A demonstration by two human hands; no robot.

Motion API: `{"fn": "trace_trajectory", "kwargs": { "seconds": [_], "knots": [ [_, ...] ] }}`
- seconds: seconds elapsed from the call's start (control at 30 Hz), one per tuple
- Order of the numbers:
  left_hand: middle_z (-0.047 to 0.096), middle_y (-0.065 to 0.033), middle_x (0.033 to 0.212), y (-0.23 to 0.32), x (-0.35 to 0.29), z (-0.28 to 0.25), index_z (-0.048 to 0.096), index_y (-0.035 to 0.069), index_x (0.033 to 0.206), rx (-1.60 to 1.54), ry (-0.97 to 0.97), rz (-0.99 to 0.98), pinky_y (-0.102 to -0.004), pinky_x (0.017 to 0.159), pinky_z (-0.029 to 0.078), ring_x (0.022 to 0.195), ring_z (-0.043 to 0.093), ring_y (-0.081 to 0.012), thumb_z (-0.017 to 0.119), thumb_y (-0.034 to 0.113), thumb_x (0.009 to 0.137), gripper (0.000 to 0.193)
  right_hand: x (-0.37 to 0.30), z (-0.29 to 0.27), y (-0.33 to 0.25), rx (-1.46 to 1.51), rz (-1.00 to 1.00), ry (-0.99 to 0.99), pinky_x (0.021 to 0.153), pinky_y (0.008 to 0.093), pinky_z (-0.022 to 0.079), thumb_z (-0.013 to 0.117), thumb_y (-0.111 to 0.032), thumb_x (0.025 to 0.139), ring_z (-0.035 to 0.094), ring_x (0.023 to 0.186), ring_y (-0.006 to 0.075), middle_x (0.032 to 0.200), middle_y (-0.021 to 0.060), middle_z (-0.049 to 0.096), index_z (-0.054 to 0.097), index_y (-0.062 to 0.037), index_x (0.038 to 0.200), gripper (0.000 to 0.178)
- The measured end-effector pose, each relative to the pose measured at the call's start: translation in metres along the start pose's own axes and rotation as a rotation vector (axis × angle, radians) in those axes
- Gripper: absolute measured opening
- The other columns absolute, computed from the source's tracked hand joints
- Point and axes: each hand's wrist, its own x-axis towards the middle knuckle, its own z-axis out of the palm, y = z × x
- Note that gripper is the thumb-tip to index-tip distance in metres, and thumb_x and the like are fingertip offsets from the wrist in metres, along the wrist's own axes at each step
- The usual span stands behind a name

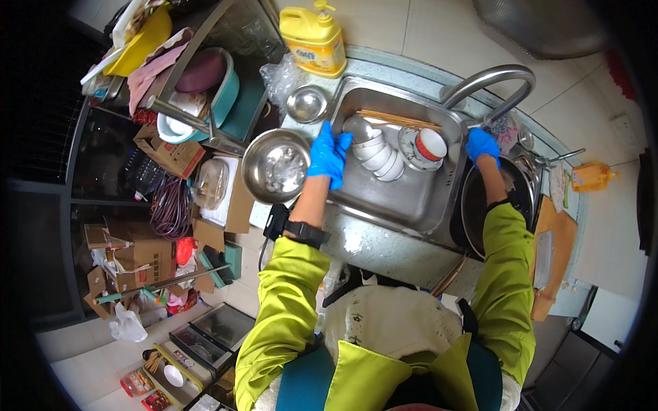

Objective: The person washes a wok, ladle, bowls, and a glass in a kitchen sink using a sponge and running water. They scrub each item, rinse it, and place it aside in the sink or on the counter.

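Note:
My left hand (330,156), in a blue glove, is over the left rim of the steel sink (401,205), beside a wide steel basin (276,166). Its fingers point away from me and look spread; I see nothing held. My right hand (482,146), gloved too, is at the sink's far right corner, near the base of the curved faucet (510,72) and the rim of a dark round pan (473,205). Its fingertips are hidden. In the sink lie a leaning row of white bowls (380,159), a red-and-white bowl (431,145) on patterned plates (410,144), and wooden chopsticks (397,118).
A small steel bowl (307,103) and a yellow pump jug (313,42) stand left of the sink. Right of the pan are a wooden board (554,236), a cleaver-like blade (543,260) and an orange bottle (593,177). Stacked tubs (223,96) and cardboard boxes (147,257) crowd the left.

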Motion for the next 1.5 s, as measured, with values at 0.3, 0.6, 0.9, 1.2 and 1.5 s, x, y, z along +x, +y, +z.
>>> {"fn": "trace_trajectory", "kwargs": {
  "seconds": [0.3, 0.6, 0.9, 1.2, 1.5],
  "knots": [
    [0.056, -0.0142, 0.111, 0.02, 0.077, 0.023, 0.049, 0.002, 0.117, -0.193, 0.18, 0.074, -0.0364, 0.081, 0.05, 0.095, 0.056, -0.0276, 0.046, 0.026, 0.087, 0.038, 0.006, 0.001, -0.008, 0.098, 0.086, -0.076, 0.079, 0.0478, 0.046, 0.051, -0.02, 0.08, 0.057, 0.094, 0.0391, 0.102, 0.022, 0.059, 0.061, -0.0044, 0.095, 0.024],
    [0.052, -0.0175, 0.112, -0.059, 0.004, 0.062, 0.039, 0.001, 0.123, -0.122, -0.182, 0.084, -0.0421, 0.072, 0.057, 0.092, 0.059, -0.0311, 0.037, -0.006, 0.076, 0.048, 0.008, 0.012, -0.011, 0.179, 0.119, -0.033, 0.077, 0.0483, 0.047, 0.048, -0.02, 0.079, 0.057, 0.092, 0.0399, 0.1, 0.023, 0.058, 0.063, -0.0044, 0.092, 0.026],
    [0.045, -0.0201, 0.119, -0.11, -0.043, 0.078, 0.03, 0.01, 0.129, 0.16, -0.306, -0.204, -0.0442, 0.072, 0.057, 0.096, 0.057, -0.0346, 0.039, -0.006, 0.08, 0.053, -0.041, -0.014, -0.052, 0.189, -0.04, 0.286, 0.081, 0.0433, 0.046, 0.054, -0.033, 0.081, 0.056, 0.094, 0.0392, 0.107, 0.0245, 0.055, 0.05, 0.0043, 0.109, 0.047],
    [0.029, -0.0166, 0.139, -0.085, -0.036, 0.055, 0.019, 0.003, 0.139, 0.984, -0.444, 0.853, -0.034, 0.104, 0.026, 0.125, 0.034, -0.0282, 0.041, -0.007, 0.077, 0.066, -0.054, 0.057, -0.126, 1.698, 0.078, -0.318, 0.071, 0.0277, 0.048, 0.059, -0.02, 0.082, 0.056, 0.085, 0.0142, 0.098, 0.0053, 0.06, 0.053, -0.0009, 0.113, 0.037],
    [0.039, -0.0176, 0.131, 0.044, 0.012, 0.059, 0.03, 0.003, 0.134, 1.16, -0.258, 1.234, -0.0339, 0.098, 0.035, 0.117, 0.045, -0.0287, 0.042, -0.013, 0.074, 0.063, -0.004, 0.117, -0.077, 0.288, -0.156, -0.038, 0.073, 0.0448, 0.047, 0.051, -0.018, 0.077, 0.058, 0.084, 0.0368, 0.093, 0.0194, 0.06, 0.062, -0.0076, 0.093, 0.022]
  ]
}}
